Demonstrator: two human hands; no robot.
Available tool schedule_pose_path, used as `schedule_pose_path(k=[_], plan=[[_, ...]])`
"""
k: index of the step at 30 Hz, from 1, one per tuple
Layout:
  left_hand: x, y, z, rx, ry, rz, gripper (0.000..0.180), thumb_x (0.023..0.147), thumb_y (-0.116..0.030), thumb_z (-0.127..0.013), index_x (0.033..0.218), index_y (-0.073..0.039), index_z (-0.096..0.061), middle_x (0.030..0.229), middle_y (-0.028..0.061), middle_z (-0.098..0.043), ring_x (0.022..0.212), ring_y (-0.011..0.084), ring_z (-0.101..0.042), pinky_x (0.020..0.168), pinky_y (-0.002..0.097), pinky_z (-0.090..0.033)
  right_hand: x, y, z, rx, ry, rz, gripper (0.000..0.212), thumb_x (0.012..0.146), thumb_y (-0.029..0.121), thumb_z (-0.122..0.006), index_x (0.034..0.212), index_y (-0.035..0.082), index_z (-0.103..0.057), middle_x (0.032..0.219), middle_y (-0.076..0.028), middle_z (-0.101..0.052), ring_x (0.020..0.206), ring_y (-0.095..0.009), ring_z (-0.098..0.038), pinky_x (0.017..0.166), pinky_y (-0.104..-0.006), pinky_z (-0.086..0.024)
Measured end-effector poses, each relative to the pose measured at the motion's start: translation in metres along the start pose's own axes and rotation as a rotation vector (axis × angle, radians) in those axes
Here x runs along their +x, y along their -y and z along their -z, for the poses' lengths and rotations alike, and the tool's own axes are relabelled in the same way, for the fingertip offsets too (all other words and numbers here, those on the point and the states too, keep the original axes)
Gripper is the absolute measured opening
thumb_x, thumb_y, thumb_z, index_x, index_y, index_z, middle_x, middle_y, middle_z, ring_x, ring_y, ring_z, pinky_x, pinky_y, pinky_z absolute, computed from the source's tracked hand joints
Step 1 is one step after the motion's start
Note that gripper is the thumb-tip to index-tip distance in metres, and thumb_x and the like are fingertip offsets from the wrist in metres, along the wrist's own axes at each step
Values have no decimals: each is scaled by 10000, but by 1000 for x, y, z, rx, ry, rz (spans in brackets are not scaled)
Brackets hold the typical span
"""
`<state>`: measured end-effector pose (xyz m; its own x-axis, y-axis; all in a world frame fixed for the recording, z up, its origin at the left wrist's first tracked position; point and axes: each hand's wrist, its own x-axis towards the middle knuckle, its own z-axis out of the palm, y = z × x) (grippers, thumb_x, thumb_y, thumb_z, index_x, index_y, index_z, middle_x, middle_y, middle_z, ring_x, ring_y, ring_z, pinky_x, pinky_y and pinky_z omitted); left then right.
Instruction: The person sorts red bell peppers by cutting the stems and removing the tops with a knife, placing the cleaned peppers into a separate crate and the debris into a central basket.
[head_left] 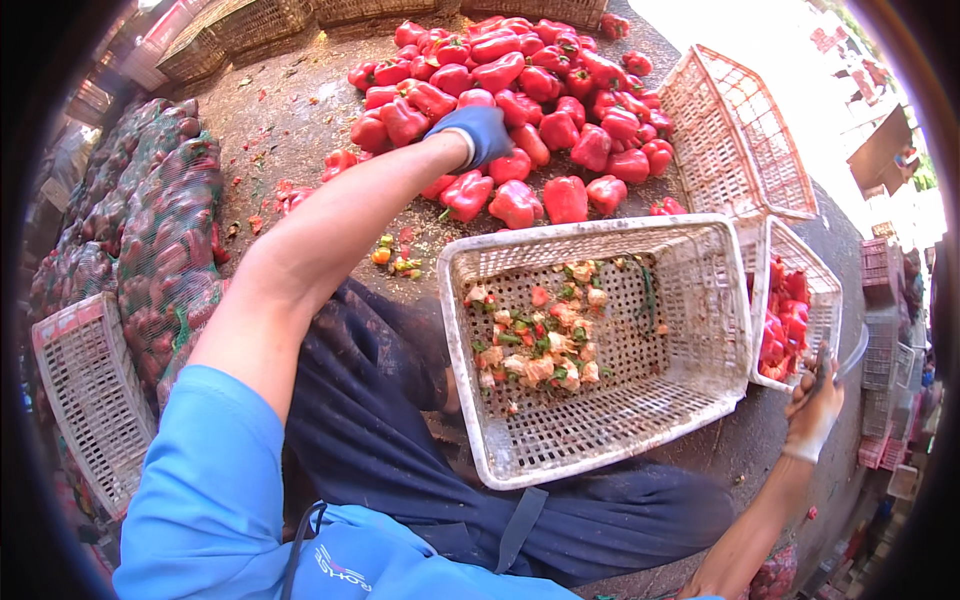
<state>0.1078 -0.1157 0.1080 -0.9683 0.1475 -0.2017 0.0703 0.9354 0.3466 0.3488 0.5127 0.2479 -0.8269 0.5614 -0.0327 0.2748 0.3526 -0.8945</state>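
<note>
My left hand (482,134), in a blue glove, reaches into a large heap of red bell peppers (498,70) on the ground. Its fingers curl down among the peppers, mostly hidden, so its grip is unclear. One pepper (476,98) sits right beside the knuckles. Out to the right, my right hand (815,405) is closed around a knife (853,355) with a dark handle and pale curved blade. Before me, a dirty white plastic crate (600,236) holds cut stem ends and pale seed cores (545,350). Behind the knife, a smaller crate (825,290) contains red pepper pieces (785,320).
An upright crate (735,130) stands right of the heap. Filled net sacks (160,220) line the left, with another crate (95,395) below them. More crates (230,40) edge the far side. Pepper scraps (395,260) litter the ground near my knee.
</note>
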Motion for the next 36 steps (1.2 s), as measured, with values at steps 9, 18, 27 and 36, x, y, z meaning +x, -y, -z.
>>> schedule_pose_path(k=[9, 18, 27, 36], plan=[[0, 37, -122, 185, 226, 244, 627, 964, -511, -679, 1322, 4, -681, 1258, 268, -766, 1161, 399, -762, 988, 488, -589, -89, -2, -90, 193, 234, -151, 414, 1139, 330, -592, 1455, 67, -640, 963, 27, -640, 505, -13, -398, 368, -207, -265], [23, 38, -199, 313, -59, 310, 433, 1071, -394, -616, 1334, -50, -624, 1244, 204, -776, 1119, 346, -785, 799, 554, -619, -77, -5, -98, 200, 236, -177, 453, 1153, 306, -545, 1518, 40, -563, 1033, 12, -626, 505, -8, -355, 367, -205, -243], [3, 66, -92, 81, 175, 222, 623, 817, -401, -778, 1290, 0, -718, 1270, 274, -758, 1203, 417, -737, 1029, 486, -578, -82, 7, -95, 275, 211, -227, 410, 1159, 299, -538, 1493, 71, -605, 983, 28, -631, 490, -6, -351, 365, -193, -256], [-104, -34, 53, 39, -217, -528, 620, 783, -239, -860, 1359, -96, -682, 1195, 158, -796, 1111, 372, -766, 930, 448, -613, -120, 20, -157, 499, 618, -437, 518, 1148, 463, -534, 1487, 73, -575, 984, -39, -670, 546, -46, -452, 384, -219, -329]])
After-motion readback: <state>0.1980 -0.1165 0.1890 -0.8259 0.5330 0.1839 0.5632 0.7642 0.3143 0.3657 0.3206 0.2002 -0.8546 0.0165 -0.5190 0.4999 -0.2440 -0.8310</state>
